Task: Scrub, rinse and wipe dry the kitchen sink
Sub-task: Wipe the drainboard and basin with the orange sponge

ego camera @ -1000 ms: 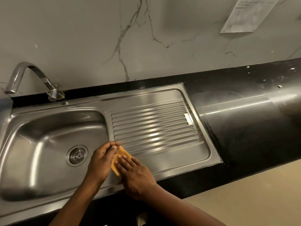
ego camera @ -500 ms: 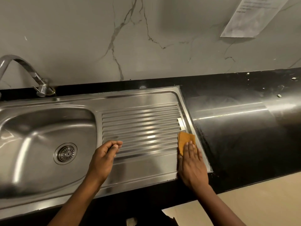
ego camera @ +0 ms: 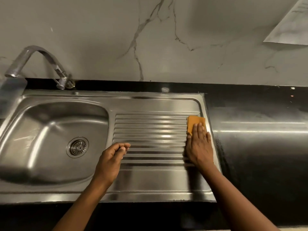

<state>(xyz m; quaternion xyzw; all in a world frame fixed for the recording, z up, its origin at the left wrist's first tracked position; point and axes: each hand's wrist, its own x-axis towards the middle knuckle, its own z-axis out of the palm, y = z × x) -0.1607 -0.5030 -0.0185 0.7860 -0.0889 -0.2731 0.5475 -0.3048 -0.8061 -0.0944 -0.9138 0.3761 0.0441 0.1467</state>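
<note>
R hand (ego camera: 199, 147), item 1: flat, palm down, fingers straight and together on my orange cloth (ego camera: 195, 122). No grip, just pressing. A flat palm spreads the load so the cloth beds into the ribs instead of skating over them. Posn: 3 o'clock end of the drainboard (ego camera: 150, 129), fingertips toward 12.

Item 2, cloth: folded pad, mostly showing past my fingertips. Its 3 o'clock edge sits right at the raised rim. Folded prob. for thickness under the palm.

Item 3, L hand (ego camera: 110, 157): loosely curled, thumb against fingertips, holds nothing. Sits at the drainboard's 8 o'clock corner, near the basin (ego camera: 50, 124). My guess: parked there as a brace while I lean out to 3.

Item 4, sink (ego camera: 150, 97): steel, one unit. Basin at 9 o'clock w/ drain (ego camera: 77, 147) in its floor, drainboard at 3. No suds or running water visible. Steel shows bright streaks; can't tell wet from dry.

Item 5, tap (ego camera: 38, 59): 11 o'clock, spout swung toward 9, no flow visible.

Item 6, black counter (ego camera: 258, 155): 3 o'clock of the sink, butting its rim.

Item 7, paper sheet (ego camera: 291, 25): on the marble wall (ego camera: 100, 39) at 1 o'clock, well apart from the work.

Status, my est.: wipe stage, at the drainboard's far corner. Basin and 6 o'clock rim presumably left to do.
</note>
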